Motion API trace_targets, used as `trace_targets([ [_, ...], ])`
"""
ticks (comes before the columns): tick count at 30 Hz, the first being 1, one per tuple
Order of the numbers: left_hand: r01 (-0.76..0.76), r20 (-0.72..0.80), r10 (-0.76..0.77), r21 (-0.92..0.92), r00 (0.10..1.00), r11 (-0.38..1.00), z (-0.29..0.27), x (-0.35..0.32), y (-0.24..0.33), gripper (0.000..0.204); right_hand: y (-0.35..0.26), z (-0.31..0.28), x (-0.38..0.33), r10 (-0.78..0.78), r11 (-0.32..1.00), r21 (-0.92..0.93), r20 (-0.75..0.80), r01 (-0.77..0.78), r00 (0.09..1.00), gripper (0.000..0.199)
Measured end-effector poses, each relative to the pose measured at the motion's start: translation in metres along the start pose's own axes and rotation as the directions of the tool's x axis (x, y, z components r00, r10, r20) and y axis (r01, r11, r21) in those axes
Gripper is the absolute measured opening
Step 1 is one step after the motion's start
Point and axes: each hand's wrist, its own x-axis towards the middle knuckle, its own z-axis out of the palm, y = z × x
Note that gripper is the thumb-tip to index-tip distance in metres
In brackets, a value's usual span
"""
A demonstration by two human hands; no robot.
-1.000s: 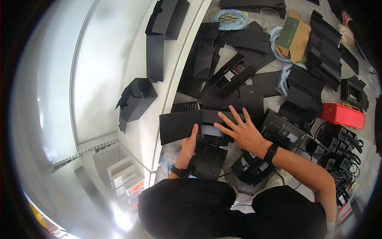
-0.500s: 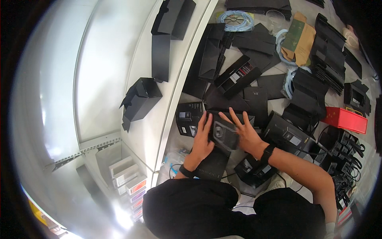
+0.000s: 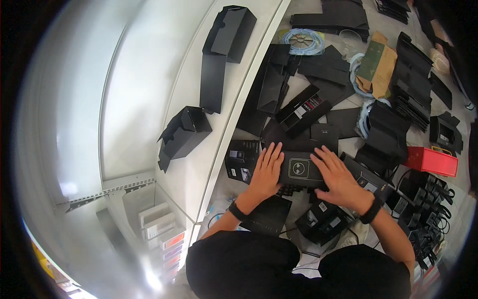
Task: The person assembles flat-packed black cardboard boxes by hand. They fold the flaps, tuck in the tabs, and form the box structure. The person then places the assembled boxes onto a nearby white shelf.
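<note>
Between my hands is a black box [image 3: 291, 175] with a pale line emblem in a rounded square on its upper face. My left hand [image 3: 267, 175] lies on its left end, fingers stretched out close together. At the right end rests my right hand [image 3: 343, 183], fingers extended over the top and thumb near the front corner. Both hands touch the box without wrapping round it. A printed black box [image 3: 242, 158] stands beside my left hand. Another dark box [image 3: 366, 177] is partly hidden behind my right hand, and a black carton [image 3: 322, 219] sits nearer my legs.
Two opened black cartons [image 3: 186, 133] [image 3: 231, 37] lie on the white shelf [image 3: 234, 107] to the left. Flattened black cartons [image 3: 326, 72], coiled pale blue cable [image 3: 302, 42], a brown carton [image 3: 378, 67], a red box [image 3: 431, 160] and black devices with cords [image 3: 425, 209] crowd the floor.
The box between my hands has turned: it was tilted and blurred, and now its emblem face lies level. My right hand has moved right, onto its end. The view has shifted slightly.
</note>
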Motion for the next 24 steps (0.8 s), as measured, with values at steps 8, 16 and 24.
trace_targets([
  [8,0.036,0.058,-0.026,-0.163,0.998,0.986,-0.008,-0.006,-0.006,0.113,0.012,0.035,0.018,-0.023,0.995,-0.098,-0.028,0.02,0.999,0.113],
  [16,0.253,-0.119,-0.261,-0.075,0.958,0.965,-0.137,-0.075,0.014,0.109,-0.061,-0.038,0.041,-0.317,0.935,0.132,-0.103,0.329,0.943,0.101],
  [24,0.581,-0.224,-0.574,-0.04,0.787,0.813,-0.153,-0.236,-0.102,0.123,-0.053,-0.057,0.064,-0.328,0.918,0.152,-0.223,0.365,0.918,0.075],
])
